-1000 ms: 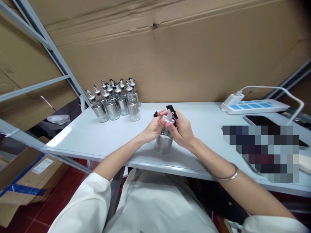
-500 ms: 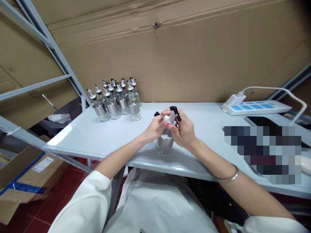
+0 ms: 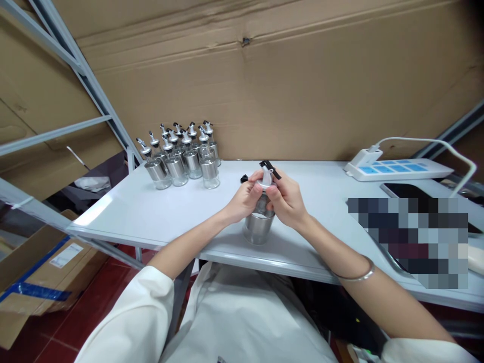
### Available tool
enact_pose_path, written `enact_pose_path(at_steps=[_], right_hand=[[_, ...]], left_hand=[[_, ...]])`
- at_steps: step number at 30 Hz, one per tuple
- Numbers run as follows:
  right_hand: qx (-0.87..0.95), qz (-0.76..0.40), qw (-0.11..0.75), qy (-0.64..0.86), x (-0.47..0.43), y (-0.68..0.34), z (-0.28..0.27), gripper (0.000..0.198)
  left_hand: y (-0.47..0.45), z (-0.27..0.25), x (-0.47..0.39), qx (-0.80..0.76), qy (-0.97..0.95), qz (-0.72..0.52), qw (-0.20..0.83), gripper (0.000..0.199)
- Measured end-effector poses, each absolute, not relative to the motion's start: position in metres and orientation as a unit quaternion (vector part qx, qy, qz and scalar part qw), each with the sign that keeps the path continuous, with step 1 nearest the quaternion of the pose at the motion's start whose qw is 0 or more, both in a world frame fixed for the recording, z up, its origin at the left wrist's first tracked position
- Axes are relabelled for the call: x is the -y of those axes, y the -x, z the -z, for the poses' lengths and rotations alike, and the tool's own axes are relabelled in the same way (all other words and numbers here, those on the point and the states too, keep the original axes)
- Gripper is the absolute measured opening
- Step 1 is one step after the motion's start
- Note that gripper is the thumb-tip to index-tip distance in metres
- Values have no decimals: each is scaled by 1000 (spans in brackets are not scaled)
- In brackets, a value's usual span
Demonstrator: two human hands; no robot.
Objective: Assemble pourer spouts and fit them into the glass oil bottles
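Note:
A glass oil bottle (image 3: 259,228) with a steel band stands near the table's front edge, tilted slightly to the right. On its neck sits a silver pour spout (image 3: 266,177) with a black flip lever. My left hand (image 3: 245,197) is closed round the spout's base from the left, thumb against the silver collar. From the other side my right hand (image 3: 288,198) grips the same collar, its thumb beside the left thumb. Fingers hide most of the bottle's neck. A small black piece (image 3: 244,178) lies on the table just behind my left hand.
Several similar bottles (image 3: 176,169) with spouts stand grouped at the back left of the white table (image 3: 159,212). At the right are a power strip (image 3: 401,169) with a plugged-in white charger (image 3: 368,155), a phone (image 3: 403,190) and a pixelated area. A cardboard wall (image 3: 287,96) rises behind.
The spout has turned, its black lever now pointing differently, and it stands more upright. The bottle has shifted slightly right, and my right fingers have moved round the collar.

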State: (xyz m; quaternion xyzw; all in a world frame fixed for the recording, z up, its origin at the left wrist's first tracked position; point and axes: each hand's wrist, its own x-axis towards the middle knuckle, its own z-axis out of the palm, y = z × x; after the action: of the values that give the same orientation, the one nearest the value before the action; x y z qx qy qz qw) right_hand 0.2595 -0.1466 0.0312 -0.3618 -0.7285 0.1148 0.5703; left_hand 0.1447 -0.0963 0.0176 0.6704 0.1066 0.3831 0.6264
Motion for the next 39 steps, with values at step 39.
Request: enact_pose_path(at_steps=[39], right_hand=[[568,15,764,306,131,-268,-22,35]], left_hand=[[-32,-23,14,-306,-626,-643,319,33]])
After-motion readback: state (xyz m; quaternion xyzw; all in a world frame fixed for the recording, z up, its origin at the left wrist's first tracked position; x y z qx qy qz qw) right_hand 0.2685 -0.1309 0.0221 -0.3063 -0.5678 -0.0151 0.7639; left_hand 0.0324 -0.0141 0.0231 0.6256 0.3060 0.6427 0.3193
